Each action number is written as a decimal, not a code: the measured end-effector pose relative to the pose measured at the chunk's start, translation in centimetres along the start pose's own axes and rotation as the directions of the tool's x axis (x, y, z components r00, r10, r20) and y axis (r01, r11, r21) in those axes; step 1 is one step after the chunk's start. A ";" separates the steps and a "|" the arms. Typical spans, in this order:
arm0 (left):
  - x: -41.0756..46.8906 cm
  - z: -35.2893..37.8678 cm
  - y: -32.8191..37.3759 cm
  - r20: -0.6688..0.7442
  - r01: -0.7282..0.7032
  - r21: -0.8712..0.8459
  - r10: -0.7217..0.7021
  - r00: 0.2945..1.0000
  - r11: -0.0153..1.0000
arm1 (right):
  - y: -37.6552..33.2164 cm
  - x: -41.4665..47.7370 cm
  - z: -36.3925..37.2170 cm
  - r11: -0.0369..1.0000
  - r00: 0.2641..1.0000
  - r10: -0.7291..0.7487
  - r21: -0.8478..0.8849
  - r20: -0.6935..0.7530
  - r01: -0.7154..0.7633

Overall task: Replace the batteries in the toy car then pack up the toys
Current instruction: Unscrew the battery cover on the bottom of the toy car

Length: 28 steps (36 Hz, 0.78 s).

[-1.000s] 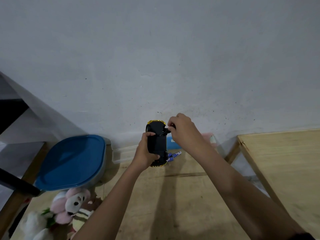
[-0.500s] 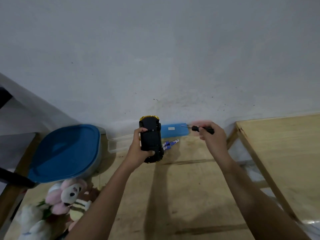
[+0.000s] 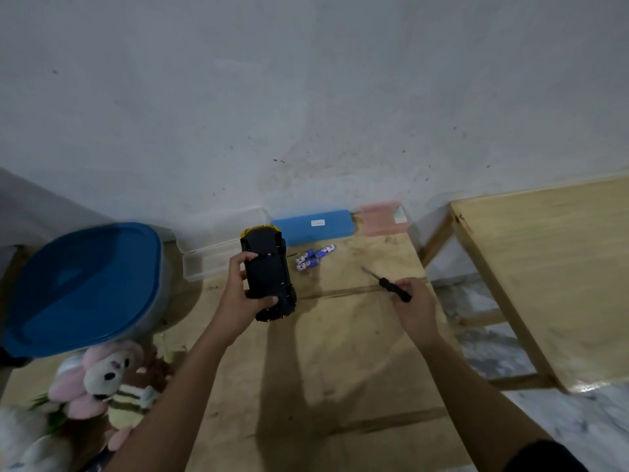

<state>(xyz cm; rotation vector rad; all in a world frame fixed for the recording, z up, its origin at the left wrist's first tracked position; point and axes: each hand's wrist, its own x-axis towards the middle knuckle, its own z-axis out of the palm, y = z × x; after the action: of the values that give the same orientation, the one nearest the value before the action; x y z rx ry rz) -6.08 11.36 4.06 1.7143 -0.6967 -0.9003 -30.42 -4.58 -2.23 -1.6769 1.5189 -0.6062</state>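
Moving away from the car [image 3: 269, 277], the right hand [image 3: 413, 308] is now sitting low to the car's right, well apart from it; half a second ago it was hovering level with the car's far end. Its grip is pinching the black handle of a screwdriver [image 3: 391, 288], whose shaft is pointing back toward the car. Whether the tool is touching the counter [image 3: 340, 352] I cannot tell.

The left hand [image 3: 241, 294] is holding the car belly-up above the counter, its grip clamping round the car's left edge. Yellow bodywork is showing only at the far end.

Batteries [image 3: 313, 258] are lying loose just right of the car, between it and the screwdriver tip. Beyond the car, against the wall, a blue case [image 3: 313, 224] is lying, with a pink box [image 3: 383, 218] further right and a clear tray [image 3: 211, 258] to the car's left. A blue-lidded bin [image 3: 81, 284] is standing well left of the car. Plush toys [image 3: 102, 376] are lying below it, nearer the person. A second counter [image 3: 544, 267] is standing far right.
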 end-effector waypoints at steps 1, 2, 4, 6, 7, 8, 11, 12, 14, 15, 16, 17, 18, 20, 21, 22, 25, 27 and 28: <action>0.1 0.1 -0.1 0.002 0.000 -0.007 0.000 1.000 1.000 | 0.2 0.1 0.2 0.999 1.000 -0.017 -0.036 -0.007 0.016; 0.2 0.1 -0.2 0.006 0.001 -0.015 -0.001 1.000 1.000 | 0.4 0.1 0.3 0.997 1.000 -0.025 -0.077 -0.008 0.024; 0.3 0.3 -0.3 0.015 0.002 -0.028 -0.001 1.000 1.000 | 0.3 0.2 0.5 0.989 1.000 -0.028 -0.147 0.009 0.029; 0.4 0.5 -0.2 0.030 -0.001 -0.036 0.002 1.000 0.999 | 0.0 0.2 0.5 0.968 0.998 -0.052 -0.243 0.023 0.056; 0.4 0.7 -0.1 0.039 -0.006 -0.039 0.007 0.999 0.999 | -0.3 0.2 0.6 0.951 0.997 -0.070 -0.299 0.016 0.071; 0.4 0.8 0.0 0.046 -0.011 -0.039 0.013 0.999 0.999 | -0.8 0.2 0.6 0.938 0.996 -0.090 -0.337 -0.001 0.085; 0.4 1.2 0.3 0.058 -0.028 -0.045 0.031 0.998 0.999 | -3.7 0.5 1.1 0.957 0.987 -0.158 -0.251 -0.027 0.147; 0.5 1.3 0.4 0.061 -0.035 -0.046 0.037 0.997 0.998 | -5.1 0.5 1.3 0.972 0.985 -0.175 -0.162 0.002 0.173; 0.4 1.5 0.6 0.071 -0.050 -0.042 0.053 0.996 0.998 | -8.2 0.3 2.0 0.984 0.976 -0.180 0.031 0.125 0.178; 0.4 1.6 0.7 0.074 -0.059 -0.042 0.062 0.995 0.997 | -9.7 -0.1 2.3 0.978 0.963 -0.193 0.115 0.187 0.174; 0.4 1.7 0.8 0.074 -0.071 -0.042 0.074 0.995 0.997 | -11.1 -0.4 2.6 0.967 0.948 -0.222 0.178 0.229 0.184; 0.3 1.8 1.0 0.073 -0.084 -0.043 0.087 0.993 0.996 | -12.1 -0.8 2.9 0.956 0.932 -0.253 0.216 0.260 0.199; 0.3 1.8 1.0 0.074 -0.096 -0.042 0.099 0.992 0.995 | -12.9 -1.1 3.2 0.948 0.916 -0.277 0.237 0.290 0.211; 0.1 1.9 1.1 0.075 -0.112 -0.037 0.115 0.991 0.993 | -13.9 -1.6 3.8 0.942 0.891 -0.301 0.252 0.339 0.223; 0.0 1.8 1.2 0.074 -0.122 -0.030 0.124 0.990 0.992 | -14.1 -1.7 4.2 0.941 0.885 -0.307 0.252 0.350 0.226; -0.1 1.8 1.2 0.071 -0.133 -0.021 0.134 0.988 0.991 | -14.3 -1.9 4.5 0.939 0.882 -0.313 0.253 0.352 0.233; -0.3 1.4 1.3 0.054 -0.164 -0.007 0.164 0.985 0.986 | -14.5 -2.2 5.1 0.930 0.876 -0.343 0.255 0.339 0.266; -0.4 1.1 1.3 0.046 -0.179 0.000 0.179 0.983 0.984 | -14.7 -2.4 5.2 0.926 0.867 -0.362 0.242 0.343 0.290; -0.4 1.0 1.3 0.043 -0.186 0.005 0.186 0.982 0.983 | -14.9 -2.5 5.2 0.924 0.862 -0.370 0.235 0.346 0.302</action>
<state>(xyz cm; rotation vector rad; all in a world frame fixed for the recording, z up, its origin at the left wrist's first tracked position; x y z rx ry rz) -7.21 10.78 5.20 1.6115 -0.8751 -0.8056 -17.82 -1.18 6.98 -1.8115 0.8730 -0.5300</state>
